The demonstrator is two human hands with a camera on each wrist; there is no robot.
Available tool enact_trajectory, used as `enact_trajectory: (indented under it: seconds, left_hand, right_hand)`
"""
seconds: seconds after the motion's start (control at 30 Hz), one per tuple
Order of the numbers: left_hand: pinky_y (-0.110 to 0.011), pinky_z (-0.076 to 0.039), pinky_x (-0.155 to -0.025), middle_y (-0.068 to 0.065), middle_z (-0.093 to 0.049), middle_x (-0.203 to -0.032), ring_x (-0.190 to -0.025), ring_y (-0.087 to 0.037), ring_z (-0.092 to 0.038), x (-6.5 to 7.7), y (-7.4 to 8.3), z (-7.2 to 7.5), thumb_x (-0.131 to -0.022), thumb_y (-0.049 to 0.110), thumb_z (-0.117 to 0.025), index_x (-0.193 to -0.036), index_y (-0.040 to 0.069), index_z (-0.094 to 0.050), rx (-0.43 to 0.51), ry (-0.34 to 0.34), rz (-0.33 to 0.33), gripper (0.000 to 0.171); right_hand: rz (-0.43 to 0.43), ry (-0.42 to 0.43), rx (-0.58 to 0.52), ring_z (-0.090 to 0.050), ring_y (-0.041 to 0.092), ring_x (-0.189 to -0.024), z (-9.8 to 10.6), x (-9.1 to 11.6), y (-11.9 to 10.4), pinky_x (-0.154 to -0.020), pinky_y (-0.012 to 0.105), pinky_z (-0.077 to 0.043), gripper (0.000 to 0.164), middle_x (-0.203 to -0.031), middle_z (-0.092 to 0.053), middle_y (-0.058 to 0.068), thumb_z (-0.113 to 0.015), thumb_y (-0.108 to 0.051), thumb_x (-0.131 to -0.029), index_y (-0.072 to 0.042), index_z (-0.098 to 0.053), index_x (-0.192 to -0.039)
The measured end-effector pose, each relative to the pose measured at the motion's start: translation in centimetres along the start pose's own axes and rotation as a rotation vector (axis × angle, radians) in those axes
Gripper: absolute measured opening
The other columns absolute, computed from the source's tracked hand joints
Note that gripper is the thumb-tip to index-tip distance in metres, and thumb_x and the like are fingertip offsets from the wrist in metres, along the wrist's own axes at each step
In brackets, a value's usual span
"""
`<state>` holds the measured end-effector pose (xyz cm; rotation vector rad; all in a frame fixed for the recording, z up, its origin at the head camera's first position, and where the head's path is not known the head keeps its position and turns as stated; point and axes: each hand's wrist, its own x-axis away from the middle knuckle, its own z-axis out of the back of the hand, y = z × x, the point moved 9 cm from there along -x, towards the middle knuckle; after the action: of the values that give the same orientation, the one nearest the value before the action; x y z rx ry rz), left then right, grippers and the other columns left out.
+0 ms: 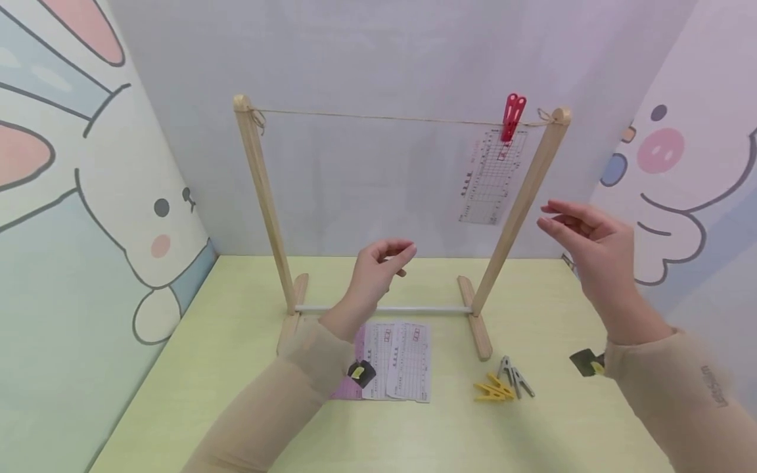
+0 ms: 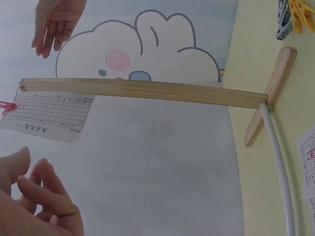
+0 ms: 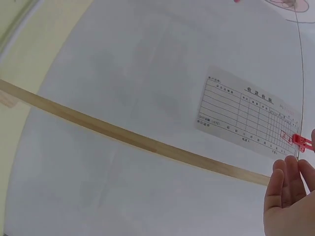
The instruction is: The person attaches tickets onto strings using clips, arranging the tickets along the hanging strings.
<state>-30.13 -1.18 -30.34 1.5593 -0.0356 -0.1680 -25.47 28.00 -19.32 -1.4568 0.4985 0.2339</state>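
A printed receipt slip (image 1: 487,177) hangs from the twine (image 1: 378,117) near the right post, held by a red clothespin (image 1: 512,118). My left hand (image 1: 381,269) hovers in front of the frame's middle, its fingers loosely bent and nothing between them. Right of the right post, my right hand (image 1: 597,246) is raised in the air, thumb and fingers apart and holding nothing. In the right wrist view the slip (image 3: 248,113) and the clothespin (image 3: 301,142) appear beyond the fingers. More slips (image 1: 408,361), white and pink, lie overlapping on the table below the left forearm.
Yellow clothespins (image 1: 493,389) and grey clothespins (image 1: 516,378) lie on the table at the right front. The wooden frame has a left post (image 1: 264,203), a right post (image 1: 520,210) and a white bottom bar (image 1: 422,309). Cartoon-printed panels (image 1: 118,164) stand at both sides.
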Motion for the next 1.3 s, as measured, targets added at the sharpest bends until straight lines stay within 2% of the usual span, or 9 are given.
enact_trajectory:
  seconds: [0.23, 0.43, 0.6, 0.73, 0.8, 0.9, 1.13, 1.3]
  left_hand:
    - [-0.019, -0.03, -0.045, -0.001, -0.068, -0.113, -0.077, -0.012, -0.062, 0.6, -0.4, 0.3, -0.093, 0.031, -0.07, -0.118, 0.013, -0.069, 0.0, 0.012, 0.004, 0.031]
    - [-0.019, -0.03, -0.046, -0.001, -0.068, -0.111, -0.076, -0.011, -0.062, 0.9, -1.1, 0.5, -0.092, 0.031, -0.071, -0.115, 0.015, -0.07, -0.001, 0.025, 0.017, 0.027]
    - [-0.019, -0.033, -0.049, -0.003, -0.068, -0.112, -0.079, -0.016, -0.062, 1.0, -2.2, 0.7, -0.092, 0.028, -0.071, -0.116, 0.014, -0.07, 0.004, 0.04, 0.041, 0.028]
    - [-0.018, -0.045, -0.06, -0.005, -0.069, -0.115, -0.082, -0.014, -0.062, 1.2, -3.0, 0.7, -0.092, 0.024, -0.071, -0.116, 0.011, -0.069, 0.021, 0.048, 0.062, 0.028]
    - [-0.02, -0.05, -0.069, -0.006, -0.069, -0.117, -0.083, -0.012, -0.061, 1.2, -3.3, 0.7, -0.092, 0.023, -0.071, -0.117, 0.009, -0.069, 0.027, 0.053, 0.063, 0.028]
    - [-0.022, -0.052, -0.076, -0.007, -0.068, -0.118, -0.085, -0.01, -0.061, 1.3, -3.7, 0.7, -0.093, 0.022, -0.071, -0.117, 0.008, -0.068, 0.033, 0.058, 0.062, 0.029]
    - [-0.017, -0.04, -0.056, -0.006, -0.068, -0.117, -0.076, -0.011, -0.06, 1.7, -5.2, 1.0, -0.093, 0.026, -0.071, -0.12, 0.008, -0.067, 0.027, 0.062, 0.097, 0.033]
    - [-0.016, -0.04, -0.056, -0.007, -0.068, -0.117, -0.079, -0.014, -0.061, 1.8, -6.0, 1.2, -0.092, 0.025, -0.071, -0.121, 0.008, -0.066, 0.022, 0.069, 0.1, 0.033]
  right_hand:
    - [0.006, -0.027, -0.153, -0.07, 0.005, -0.087, 0.5, 1.7, 1.5, -0.082, 0.011, -0.052, 0.029, -0.101, -0.075, -0.003, -0.068, 0.008, -0.087, -0.004, -0.073, -0.114]
    - [0.003, -0.006, -0.173, -0.07, 0.007, -0.086, 0.8, 2.5, 2.3, -0.081, 0.012, -0.053, 0.03, -0.101, -0.076, -0.002, -0.067, 0.011, -0.086, -0.002, -0.072, -0.113]
    - [-0.005, 0.005, -0.189, -0.069, 0.007, -0.087, 1.0, 3.2, 3.0, -0.081, 0.013, -0.054, 0.031, -0.101, -0.076, -0.002, -0.066, 0.012, -0.086, -0.002, -0.072, -0.113]
    - [-0.012, 0.021, -0.228, -0.069, 0.008, -0.087, 1.2, 3.8, 3.5, -0.082, 0.014, -0.054, 0.032, -0.101, -0.076, 0.0, -0.065, 0.014, -0.086, 0.0, -0.071, -0.114]
    - [-0.015, 0.035, -0.244, -0.07, 0.009, -0.088, 1.3, 4.0, 3.8, -0.082, 0.015, -0.054, 0.032, -0.101, -0.076, 0.001, -0.065, 0.015, -0.086, 0.001, -0.071, -0.114]
    - [-0.027, 0.057, -0.253, -0.07, 0.009, -0.088, 1.4, 4.4, 4.2, -0.083, 0.015, -0.054, 0.031, -0.101, -0.076, 0.001, -0.065, 0.014, -0.086, 0.002, -0.071, -0.115]
    - [-0.072, 0.171, -0.319, -0.072, 0.011, -0.084, 2.6, 5.5, 5.9, -0.077, 0.016, -0.056, 0.029, -0.098, -0.077, 0.003, -0.065, 0.013, -0.087, 0.004, -0.07, -0.114]
    - [-0.111, 0.257, -0.336, -0.072, 0.013, -0.082, 3.6, 6.5, 7.5, -0.074, 0.017, -0.056, 0.027, -0.096, -0.077, 0.005, -0.065, 0.012, -0.088, 0.006, -0.07, -0.113]
